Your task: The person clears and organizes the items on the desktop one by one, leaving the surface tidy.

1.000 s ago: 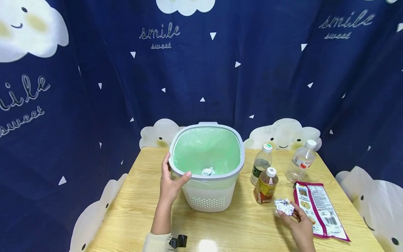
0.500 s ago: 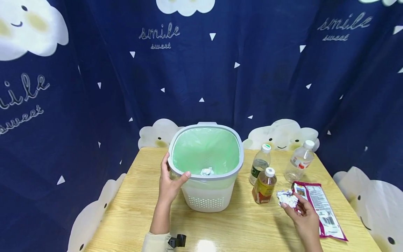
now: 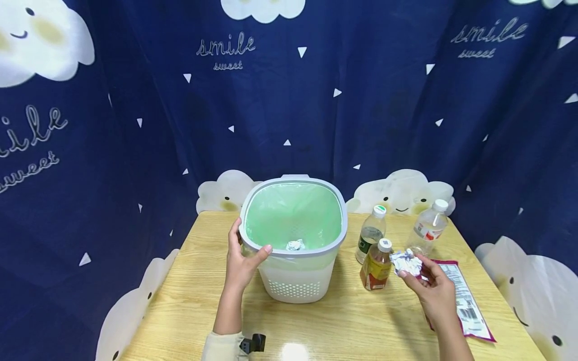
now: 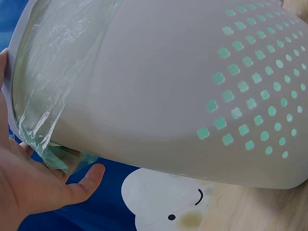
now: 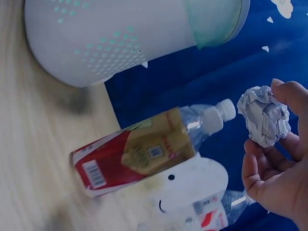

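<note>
In the head view, a pale trash bin [image 3: 300, 276] with a green plastic liner [image 3: 289, 215] stands on the table. My left hand [image 3: 241, 265] grips its rim at the near left corner, thumb along the front edge. One crumpled paper ball [image 3: 295, 244] lies inside the bin. Between thumb and fingers, my right hand [image 3: 434, 296] pinches another crumpled paper ball [image 5: 263, 116], held above the table near the bottles. The right wrist view shows this ball in front of the bottle caps, fingers curled beneath it.
Right of the bin stand a tea-coloured bottle [image 3: 377, 265] with a yellow and red label, a clear green-capped bottle [image 3: 371, 235] and a larger clear bottle [image 3: 426, 230]. A flat snack bag [image 3: 469, 306] lies partly under my right hand. A blue curtain [image 3: 289, 110] hangs behind the table.
My right hand has lifted the paper ball off the table and moved it up and away, beside the tea bottle. The left hand stays on the bin's rim.
</note>
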`<action>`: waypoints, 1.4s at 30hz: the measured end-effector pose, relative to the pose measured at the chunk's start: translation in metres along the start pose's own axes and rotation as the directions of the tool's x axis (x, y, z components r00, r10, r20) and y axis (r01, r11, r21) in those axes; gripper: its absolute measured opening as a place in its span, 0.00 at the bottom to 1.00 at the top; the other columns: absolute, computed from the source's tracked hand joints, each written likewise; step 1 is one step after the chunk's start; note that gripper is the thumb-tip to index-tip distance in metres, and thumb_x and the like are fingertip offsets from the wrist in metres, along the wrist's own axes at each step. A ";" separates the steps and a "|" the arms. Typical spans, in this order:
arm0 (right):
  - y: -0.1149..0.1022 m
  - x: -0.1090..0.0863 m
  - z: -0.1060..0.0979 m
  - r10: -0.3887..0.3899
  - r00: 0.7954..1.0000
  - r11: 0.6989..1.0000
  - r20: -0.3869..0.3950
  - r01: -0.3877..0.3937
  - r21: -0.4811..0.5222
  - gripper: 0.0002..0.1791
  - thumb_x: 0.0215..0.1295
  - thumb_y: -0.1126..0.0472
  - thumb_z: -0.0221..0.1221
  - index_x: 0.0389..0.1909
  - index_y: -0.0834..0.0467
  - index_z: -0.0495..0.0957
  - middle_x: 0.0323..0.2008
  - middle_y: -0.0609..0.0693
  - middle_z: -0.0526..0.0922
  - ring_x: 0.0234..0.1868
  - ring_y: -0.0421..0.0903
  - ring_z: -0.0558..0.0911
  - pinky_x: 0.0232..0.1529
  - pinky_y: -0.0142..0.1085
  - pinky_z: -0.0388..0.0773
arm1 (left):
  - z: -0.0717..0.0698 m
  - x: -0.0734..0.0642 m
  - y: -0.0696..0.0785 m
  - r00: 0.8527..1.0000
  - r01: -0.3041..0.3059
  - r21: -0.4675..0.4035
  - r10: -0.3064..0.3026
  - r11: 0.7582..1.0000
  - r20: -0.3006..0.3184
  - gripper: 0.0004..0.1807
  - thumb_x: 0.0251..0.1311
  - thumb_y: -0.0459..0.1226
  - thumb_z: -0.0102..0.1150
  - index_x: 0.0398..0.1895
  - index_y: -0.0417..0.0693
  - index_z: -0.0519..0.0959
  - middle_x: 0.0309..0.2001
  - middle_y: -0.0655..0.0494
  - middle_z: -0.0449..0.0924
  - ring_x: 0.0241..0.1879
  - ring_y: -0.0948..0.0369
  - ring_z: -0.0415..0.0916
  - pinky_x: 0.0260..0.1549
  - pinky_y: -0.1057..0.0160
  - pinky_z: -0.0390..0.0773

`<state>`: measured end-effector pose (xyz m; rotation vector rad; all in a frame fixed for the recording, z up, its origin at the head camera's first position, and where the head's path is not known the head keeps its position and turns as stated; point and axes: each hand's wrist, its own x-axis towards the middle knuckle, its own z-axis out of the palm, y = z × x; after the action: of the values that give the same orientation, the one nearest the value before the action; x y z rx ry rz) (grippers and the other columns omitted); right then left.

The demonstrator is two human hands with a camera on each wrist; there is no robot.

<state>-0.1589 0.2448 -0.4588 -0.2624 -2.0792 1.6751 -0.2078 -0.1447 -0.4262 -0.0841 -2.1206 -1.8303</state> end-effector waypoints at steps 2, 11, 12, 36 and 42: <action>-0.006 0.003 0.003 -0.029 0.999 0.999 0.015 0.029 -0.017 0.30 0.50 0.72 0.67 0.57 0.66 0.71 0.42 0.38 0.75 0.41 0.35 0.73 0.35 0.19 0.70 | 0.000 0.001 0.000 1.000 -0.001 0.000 0.001 1.000 0.001 0.53 0.41 0.45 0.73 0.70 0.66 0.50 0.63 0.56 0.60 0.62 0.57 0.54 0.59 0.39 0.41; -0.018 0.016 0.016 -0.067 0.991 0.997 0.114 0.071 -0.037 0.31 0.54 0.67 0.66 0.59 0.67 0.69 0.44 0.41 0.74 0.42 0.37 0.73 0.35 0.22 0.72 | 0.002 0.002 -0.001 1.000 -0.031 -0.003 0.031 1.000 0.002 0.54 0.42 0.45 0.72 0.71 0.62 0.49 0.65 0.56 0.58 0.62 0.57 0.55 0.60 0.41 0.41; -0.018 0.017 0.017 -0.073 0.990 0.996 0.120 0.078 -0.038 0.31 0.54 0.66 0.66 0.59 0.67 0.69 0.44 0.41 0.74 0.42 0.37 0.73 0.35 0.22 0.72 | 0.002 0.001 -0.001 0.999 -0.036 -0.006 0.036 0.999 0.002 0.54 0.42 0.45 0.72 0.72 0.61 0.49 0.65 0.56 0.58 0.62 0.57 0.55 0.60 0.41 0.41; -0.061 0.046 0.037 -0.171 0.958 0.985 0.231 0.169 0.031 0.30 0.55 0.65 0.65 0.59 0.68 0.68 0.46 0.46 0.73 0.43 0.40 0.73 0.37 0.24 0.71 | 0.002 0.001 0.000 1.000 0.006 -0.002 -0.006 1.000 -0.016 0.50 0.44 0.46 0.72 0.70 0.65 0.52 0.64 0.54 0.60 0.60 0.56 0.57 0.58 0.44 0.52; -0.073 0.052 0.041 -0.198 0.946 0.980 0.255 0.195 0.039 0.30 0.55 0.66 0.66 0.58 0.67 0.69 0.43 0.45 0.75 0.42 0.40 0.73 0.36 0.24 0.71 | 0.002 0.001 0.002 1.000 0.008 -0.026 -0.008 1.000 -0.008 0.51 0.44 0.45 0.72 0.70 0.63 0.52 0.63 0.55 0.61 0.60 0.55 0.57 0.58 0.42 0.51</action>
<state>-0.2133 0.2131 -0.3835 0.1741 -2.1937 1.6736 -0.2088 -0.1427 -0.4245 -0.0739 -2.0949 -1.8593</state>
